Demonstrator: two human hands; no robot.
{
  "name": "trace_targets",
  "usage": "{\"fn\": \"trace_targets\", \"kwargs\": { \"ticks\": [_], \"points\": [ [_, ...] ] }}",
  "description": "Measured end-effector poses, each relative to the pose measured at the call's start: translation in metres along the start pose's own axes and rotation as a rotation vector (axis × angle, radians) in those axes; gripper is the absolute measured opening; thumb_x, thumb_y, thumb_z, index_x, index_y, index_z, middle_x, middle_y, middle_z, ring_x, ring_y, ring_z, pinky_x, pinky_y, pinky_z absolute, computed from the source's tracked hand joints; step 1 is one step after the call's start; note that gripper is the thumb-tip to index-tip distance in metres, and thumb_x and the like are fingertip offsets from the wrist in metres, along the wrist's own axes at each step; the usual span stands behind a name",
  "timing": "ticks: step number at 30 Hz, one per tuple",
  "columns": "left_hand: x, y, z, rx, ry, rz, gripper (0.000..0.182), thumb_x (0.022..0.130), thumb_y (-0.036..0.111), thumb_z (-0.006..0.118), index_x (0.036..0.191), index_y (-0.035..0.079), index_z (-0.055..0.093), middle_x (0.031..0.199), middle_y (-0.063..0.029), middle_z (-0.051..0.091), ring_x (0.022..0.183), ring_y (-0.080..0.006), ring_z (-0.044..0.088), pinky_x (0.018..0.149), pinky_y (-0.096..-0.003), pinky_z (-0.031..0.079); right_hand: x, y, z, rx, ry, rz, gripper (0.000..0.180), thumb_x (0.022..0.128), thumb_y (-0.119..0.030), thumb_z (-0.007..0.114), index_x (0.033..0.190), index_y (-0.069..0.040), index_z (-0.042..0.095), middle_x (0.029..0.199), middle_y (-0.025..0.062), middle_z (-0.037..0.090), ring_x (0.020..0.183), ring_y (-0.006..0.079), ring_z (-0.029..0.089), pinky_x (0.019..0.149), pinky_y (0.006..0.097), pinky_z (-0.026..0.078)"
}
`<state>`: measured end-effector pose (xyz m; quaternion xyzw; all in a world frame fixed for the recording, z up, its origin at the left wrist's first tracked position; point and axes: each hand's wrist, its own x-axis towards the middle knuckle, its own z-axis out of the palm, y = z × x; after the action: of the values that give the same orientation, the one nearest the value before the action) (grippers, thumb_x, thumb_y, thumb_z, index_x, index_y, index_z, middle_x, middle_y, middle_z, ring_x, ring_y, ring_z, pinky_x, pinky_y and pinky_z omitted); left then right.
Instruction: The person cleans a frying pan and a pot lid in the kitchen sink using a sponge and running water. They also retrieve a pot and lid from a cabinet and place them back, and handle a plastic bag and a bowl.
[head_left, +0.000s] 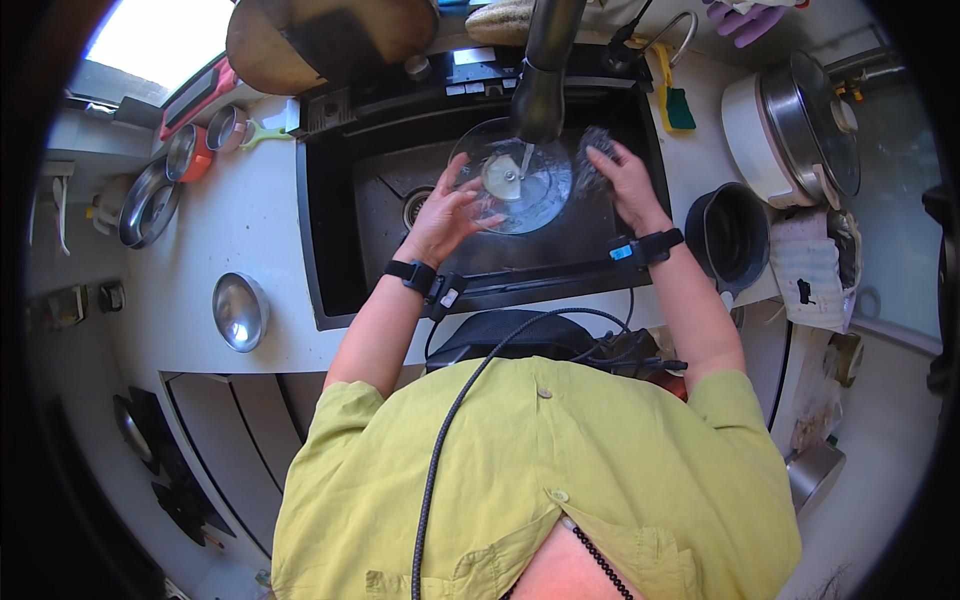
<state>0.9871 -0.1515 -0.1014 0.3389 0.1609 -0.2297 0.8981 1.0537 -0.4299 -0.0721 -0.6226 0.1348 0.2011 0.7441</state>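
A round glass lid (538, 196) with a pale centre piece is in the black sink, under the dark faucet (538, 97), and water runs onto it. My left hand (448, 214) is at the lid's left and lower edge, fingers spread over the glass; whether they grip the rim is hard to tell. To the right of the lid, my right hand (628, 184) pinches a grey mesh-like scrubber (595, 154), blurred, between thumb and fingers. The sink's drain (417, 206) shows partly behind my left hand.
A metal bowl (240, 312) sits on the counter left of the sink (306, 225). Further back are a metal pan (148, 208) and small cups. At the right are a dark saucepan (727, 236), a large lidded pot (795, 135) and a green-and-yellow sponge holder (677, 109). A cable crosses my front.
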Motion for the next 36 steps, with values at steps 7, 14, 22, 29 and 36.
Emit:
{"fn": "trace_targets", "kwargs": {
  "ticks": [7,14,22,29,36],
  "points": [
    [-0.011,-0.017,0.020,0.076,-0.015,0.005,0.080,0.082,-0.007,0.048,0.149,0.022,0.015,0.142,-0.0181,0.033,0.118,-0.0347,0.052,0.089,-0.0534,0.051,0.008,0.016,0.044,-1.232,-0.158,-0.778,0.046,0.085,-0.022,0.063,0.122,0.003,0.050,0.122,0.0204,0.046,0.110,0.0372,0.051,0.094,0.0397,0.044],
    [-0.006,-0.020,0.032,0.193,-0.004,0.036,0.067,0.079,-0.010,0.052,0.139,0.015,0.034,0.126,-0.0101,0.052,0.112,-0.0250,0.057,0.082,-0.0443,0.057,-0.005,0.045,0.085,-1.157,-0.387,-0.927,0.038,0.084,-0.013,0.055,0.118,0.004,0.053,0.123,0.0221,0.049,0.119,0.0394,0.046,0.101,0.0429,0.039],
    [-0.012,-0.030,0.037,0.143,-0.103,-0.014,0.080,0.079,-0.011,0.053,0.147,0.017,0.021,0.139,-0.0148,0.041,0.113,-0.0310,0.056,0.084,-0.0477,0.055,-0.003,0.013,0.067,-1.337,-0.018,-0.755,0.039,0.081,-0.004,0.058,0.120,-0.001,0.055,0.126,0.0174,0.049,0.116,0.0356,0.049,0.097,0.0402,0.044],
    [-0.010,-0.021,0.033,0.129,-0.031,0.062,0.084,0.079,-0.013,0.049,0.149,0.020,0.017,0.134,-0.0154,0.043,0.113,-0.0339,0.056,0.083,-0.0469,0.056,-0.007,0.023,0.041,-1.470,-0.446,-0.896,0.042,0.079,-0.004,0.059,0.121,-0.003,0.055,0.132,0.0152,0.048,0.119,0.0342,0.047,0.097,0.0394,0.044],
    [-0.006,-0.012,0.029,0.222,0.049,0.183,0.085,0.077,-0.015,0.050,0.149,0.019,0.018,0.140,-0.0179,0.036,0.117,-0.0349,0.053,0.085,-0.0464,0.056,-0.026,0.039,0.048,-1.337,-0.577,-0.854,0.045,0.079,0.005,0.051,0.123,-0.003,0.053,0.128,0.0147,0.048,0.117,0.0329,0.049,0.095,0.0375,0.046]
  ]
}}
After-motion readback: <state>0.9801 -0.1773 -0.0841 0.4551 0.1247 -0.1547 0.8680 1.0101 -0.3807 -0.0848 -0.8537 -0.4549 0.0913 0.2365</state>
